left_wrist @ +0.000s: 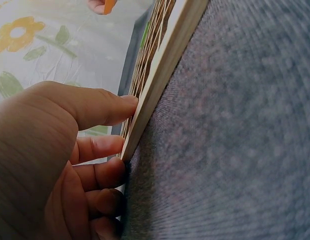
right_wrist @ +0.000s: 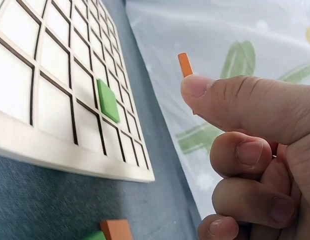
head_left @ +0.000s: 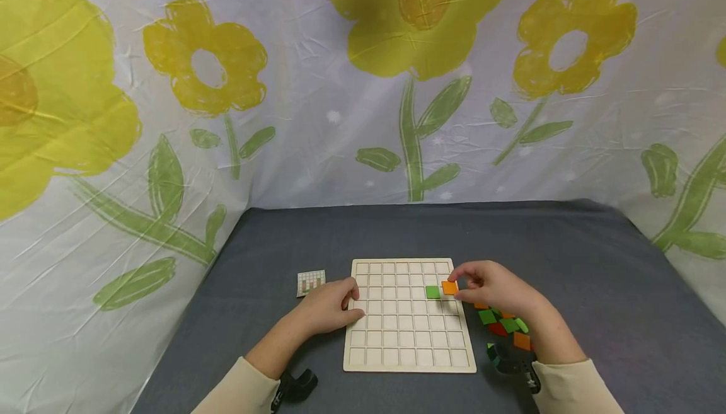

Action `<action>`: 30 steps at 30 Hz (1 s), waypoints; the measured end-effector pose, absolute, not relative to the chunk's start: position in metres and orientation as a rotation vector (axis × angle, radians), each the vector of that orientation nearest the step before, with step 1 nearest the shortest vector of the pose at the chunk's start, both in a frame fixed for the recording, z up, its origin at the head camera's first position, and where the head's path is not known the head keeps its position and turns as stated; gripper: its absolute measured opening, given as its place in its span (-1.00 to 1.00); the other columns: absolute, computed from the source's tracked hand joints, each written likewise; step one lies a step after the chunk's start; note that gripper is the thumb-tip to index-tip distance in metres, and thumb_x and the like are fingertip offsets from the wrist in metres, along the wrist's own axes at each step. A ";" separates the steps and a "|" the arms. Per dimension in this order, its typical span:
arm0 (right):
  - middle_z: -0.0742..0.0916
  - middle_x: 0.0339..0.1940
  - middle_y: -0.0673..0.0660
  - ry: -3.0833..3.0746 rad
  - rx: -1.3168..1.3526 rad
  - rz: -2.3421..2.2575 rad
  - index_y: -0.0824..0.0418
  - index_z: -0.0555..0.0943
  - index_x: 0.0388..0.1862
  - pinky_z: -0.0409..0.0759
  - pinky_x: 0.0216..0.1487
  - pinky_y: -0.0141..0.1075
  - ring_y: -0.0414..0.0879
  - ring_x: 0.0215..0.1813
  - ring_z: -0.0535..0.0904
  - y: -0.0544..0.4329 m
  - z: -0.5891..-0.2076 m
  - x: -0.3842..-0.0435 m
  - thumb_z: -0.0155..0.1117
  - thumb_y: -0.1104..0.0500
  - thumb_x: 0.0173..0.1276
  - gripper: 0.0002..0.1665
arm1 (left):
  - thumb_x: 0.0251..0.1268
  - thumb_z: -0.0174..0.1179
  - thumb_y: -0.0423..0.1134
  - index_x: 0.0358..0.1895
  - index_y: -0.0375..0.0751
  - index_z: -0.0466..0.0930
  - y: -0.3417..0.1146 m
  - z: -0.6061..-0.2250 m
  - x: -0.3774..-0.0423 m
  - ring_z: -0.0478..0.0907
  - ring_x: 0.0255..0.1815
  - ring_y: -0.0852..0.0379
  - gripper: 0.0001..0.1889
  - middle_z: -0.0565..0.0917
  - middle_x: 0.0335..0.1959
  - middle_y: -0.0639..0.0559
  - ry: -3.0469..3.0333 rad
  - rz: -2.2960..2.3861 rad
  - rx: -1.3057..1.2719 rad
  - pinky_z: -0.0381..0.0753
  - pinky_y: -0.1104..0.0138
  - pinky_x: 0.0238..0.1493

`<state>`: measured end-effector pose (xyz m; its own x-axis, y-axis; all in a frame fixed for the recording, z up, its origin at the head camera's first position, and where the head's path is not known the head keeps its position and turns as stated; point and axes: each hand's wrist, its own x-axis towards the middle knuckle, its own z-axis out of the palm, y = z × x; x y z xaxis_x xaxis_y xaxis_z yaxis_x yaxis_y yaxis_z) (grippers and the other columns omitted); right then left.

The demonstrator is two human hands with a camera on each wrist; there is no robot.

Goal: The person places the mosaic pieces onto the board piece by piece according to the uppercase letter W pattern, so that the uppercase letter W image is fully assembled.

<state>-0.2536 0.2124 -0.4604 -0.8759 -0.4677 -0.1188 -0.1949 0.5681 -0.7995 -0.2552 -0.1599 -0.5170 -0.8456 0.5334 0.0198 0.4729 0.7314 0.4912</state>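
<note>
Two cream sleeves [head_left: 575,389], each with a black wrist device [head_left: 299,385] beside it, reach in from the bottom edge. The orange tile [head_left: 450,288] is off the surface, raised above the right part of the board, just beside the green tile [head_left: 433,292]. The right hand [head_left: 499,288] has its grip closed on it, thumb and a finger pinching, the other fingers folded inward in the right wrist view. The tile looks thin, stiff and light, probably wood or plastic, so it should neither bend nor break easily; its flat faces may be a bit slick. Opposite edges seem the best place to take hold, leaving the underside free.

The green tile lies flat on the pale gridded board [head_left: 409,368], its top standing slightly proud of the dividers. The board appears rigid and light enough to slide, so its outer rim is a sensible hold. There the left hand [head_left: 329,307] rests thumb and fingertips on the left edge, its grip relaxed rather than clenched. A small printed card [head_left: 311,280] lies beyond that hand, near the board. Right of the board, loose tiles [head_left: 509,325] in green, orange and red lie partly beneath the right forearm. The dark surface [head_left: 272,237] runs back to a flowered cloth [head_left: 306,118]
</note>
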 end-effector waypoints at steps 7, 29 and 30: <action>0.42 -0.56 -0.01 2.490 -0.608 -1.161 0.15 0.70 -0.01 0.29 -0.49 -0.32 -0.17 -0.58 0.26 0.202 -0.468 -0.254 0.47 0.19 0.35 -0.75 | 0.34 0.36 -0.08 -0.19 -0.03 0.50 -0.160 -0.517 -0.255 0.26 -0.62 0.28 -0.78 0.41 -0.56 0.19 2.809 0.750 0.820 0.28 0.33 -0.52; 0.43 -0.59 -0.04 2.622 -0.631 -0.892 0.09 0.71 -0.13 0.30 -0.41 -0.28 -0.17 -0.53 0.30 0.181 -0.488 -0.254 0.58 0.20 0.21 -0.73 | 0.33 0.35 -0.07 -0.18 -0.01 0.50 -0.160 -0.519 -0.256 0.25 -0.62 0.30 -0.78 0.41 -0.55 0.21 2.822 0.738 0.829 0.28 0.33 -0.52; 0.43 -0.59 -0.05 2.632 -0.631 -0.881 0.09 0.71 -0.13 0.30 -0.41 -0.28 -0.17 -0.53 0.29 0.181 -0.488 -0.254 0.59 0.20 0.21 -0.73 | 0.32 0.35 -0.07 -0.18 -0.01 0.50 -0.160 -0.518 -0.256 0.25 -0.62 0.29 -0.78 0.41 -0.55 0.21 2.822 0.739 0.828 0.28 0.33 -0.52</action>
